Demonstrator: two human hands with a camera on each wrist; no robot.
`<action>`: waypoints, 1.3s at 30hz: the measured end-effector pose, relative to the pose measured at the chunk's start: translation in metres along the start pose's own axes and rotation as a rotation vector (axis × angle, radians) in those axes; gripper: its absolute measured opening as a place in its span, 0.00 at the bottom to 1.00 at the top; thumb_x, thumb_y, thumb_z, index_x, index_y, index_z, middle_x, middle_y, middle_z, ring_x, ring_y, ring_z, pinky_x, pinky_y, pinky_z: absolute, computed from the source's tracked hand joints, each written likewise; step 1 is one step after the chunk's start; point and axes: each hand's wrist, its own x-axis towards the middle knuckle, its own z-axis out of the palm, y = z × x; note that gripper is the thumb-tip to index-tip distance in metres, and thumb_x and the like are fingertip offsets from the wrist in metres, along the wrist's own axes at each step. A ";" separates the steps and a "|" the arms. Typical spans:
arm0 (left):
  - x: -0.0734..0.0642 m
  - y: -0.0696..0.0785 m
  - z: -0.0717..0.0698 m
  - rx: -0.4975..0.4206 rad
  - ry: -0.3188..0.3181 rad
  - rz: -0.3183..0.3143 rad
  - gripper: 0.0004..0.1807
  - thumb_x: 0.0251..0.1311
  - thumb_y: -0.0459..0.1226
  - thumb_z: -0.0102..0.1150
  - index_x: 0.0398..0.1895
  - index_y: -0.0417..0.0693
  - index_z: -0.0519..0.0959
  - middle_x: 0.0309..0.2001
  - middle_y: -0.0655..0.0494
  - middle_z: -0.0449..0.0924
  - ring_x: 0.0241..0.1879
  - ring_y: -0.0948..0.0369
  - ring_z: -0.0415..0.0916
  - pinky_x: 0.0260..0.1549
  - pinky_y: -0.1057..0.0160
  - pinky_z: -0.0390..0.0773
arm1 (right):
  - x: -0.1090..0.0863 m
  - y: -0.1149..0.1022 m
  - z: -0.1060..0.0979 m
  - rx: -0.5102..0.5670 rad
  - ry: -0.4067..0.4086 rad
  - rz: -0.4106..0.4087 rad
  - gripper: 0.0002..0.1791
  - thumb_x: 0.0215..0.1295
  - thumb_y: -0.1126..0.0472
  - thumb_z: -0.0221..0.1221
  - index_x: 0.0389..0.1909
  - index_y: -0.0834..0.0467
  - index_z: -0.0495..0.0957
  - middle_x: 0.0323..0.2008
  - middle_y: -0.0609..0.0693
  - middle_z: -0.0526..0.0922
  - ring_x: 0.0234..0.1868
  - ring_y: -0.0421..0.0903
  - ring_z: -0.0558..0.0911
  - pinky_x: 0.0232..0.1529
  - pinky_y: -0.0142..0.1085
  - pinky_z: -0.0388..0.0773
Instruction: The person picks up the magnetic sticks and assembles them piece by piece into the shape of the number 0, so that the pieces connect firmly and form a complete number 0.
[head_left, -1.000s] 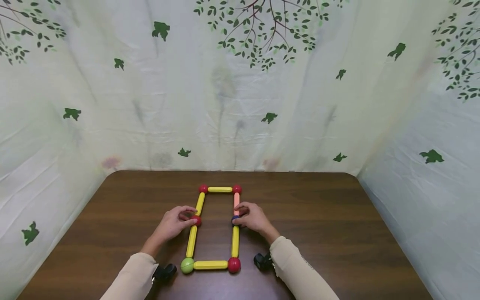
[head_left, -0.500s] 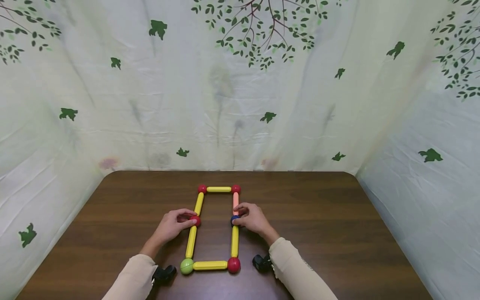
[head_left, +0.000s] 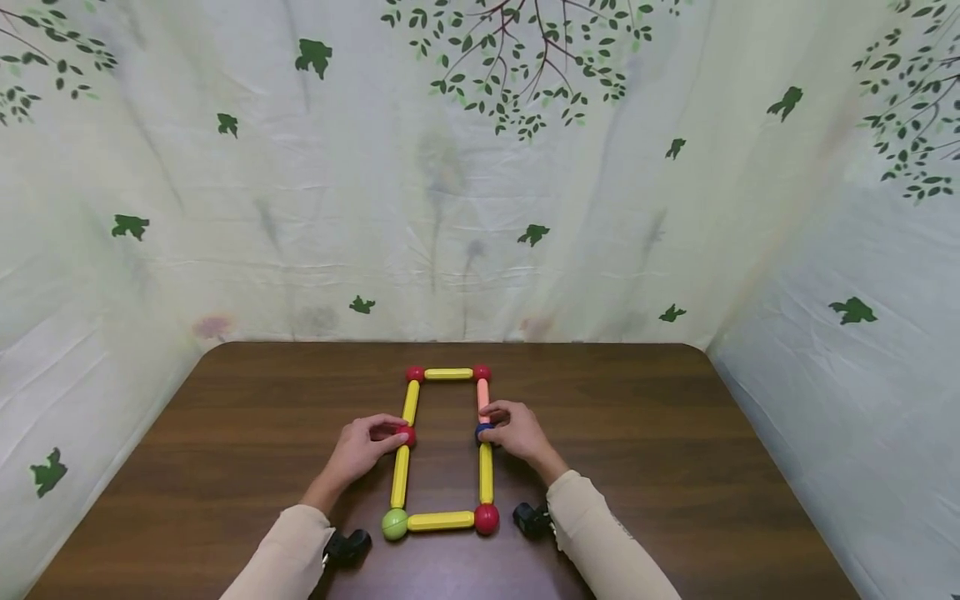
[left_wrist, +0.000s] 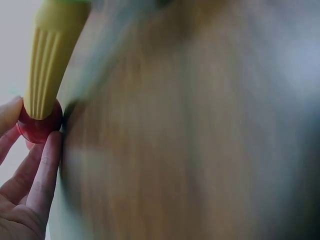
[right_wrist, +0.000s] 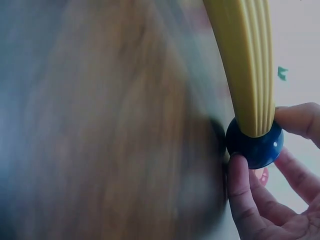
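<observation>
A long frame of sticks and balls lies on the table between my hands. My left hand (head_left: pixel 363 446) pinches the red ball (left_wrist: pixel 41 125) midway along its left side, thumb and fingers around it. With the right hand (head_left: pixel 521 433) I pinch the blue ball (right_wrist: pixel 256 145) opposite. A yellow stick (left_wrist: pixel 47 70) runs from the red ball toward me, and another yellow stick (right_wrist: pixel 250 65) from the blue one. Beyond the blue ball is a pink stick (head_left: pixel 483 398). Red balls form both far corners; the near corners are a green ball (head_left: pixel 394 524) and a red ball (head_left: pixel 487 519).
The brown wooden table (head_left: pixel 637 433) extends to both sides of the frame. Behind it hangs a pale cloth (head_left: pixel 360 183) printed with leaves and branches. Black wrist cameras (head_left: pixel 348 547) sit below each sleeve.
The whole frame has shifted to the right and slightly away from me, both hands moving with it. My grip on the two balls stays the same.
</observation>
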 end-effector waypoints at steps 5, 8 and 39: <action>0.008 0.005 0.011 -0.030 -0.021 0.018 0.14 0.56 0.41 0.68 0.44 0.44 0.83 0.38 0.53 0.84 0.37 0.59 0.81 0.39 0.61 0.80 | -0.004 0.004 -0.012 0.002 0.022 0.019 0.18 0.54 0.68 0.67 0.47 0.62 0.80 0.41 0.55 0.81 0.33 0.45 0.79 0.35 0.37 0.81; 0.013 0.010 0.019 -0.038 -0.028 0.026 0.14 0.56 0.40 0.68 0.43 0.45 0.84 0.37 0.54 0.85 0.36 0.59 0.81 0.39 0.60 0.80 | -0.005 0.007 -0.020 0.004 0.032 0.018 0.18 0.54 0.68 0.67 0.48 0.63 0.80 0.42 0.56 0.81 0.33 0.46 0.80 0.35 0.38 0.81; 0.022 0.023 0.041 -0.036 -0.033 0.020 0.12 0.56 0.40 0.68 0.42 0.46 0.83 0.36 0.54 0.84 0.35 0.60 0.79 0.38 0.61 0.80 | -0.009 0.019 -0.038 -0.011 0.035 0.022 0.18 0.56 0.67 0.67 0.49 0.62 0.80 0.41 0.56 0.80 0.34 0.46 0.79 0.37 0.38 0.82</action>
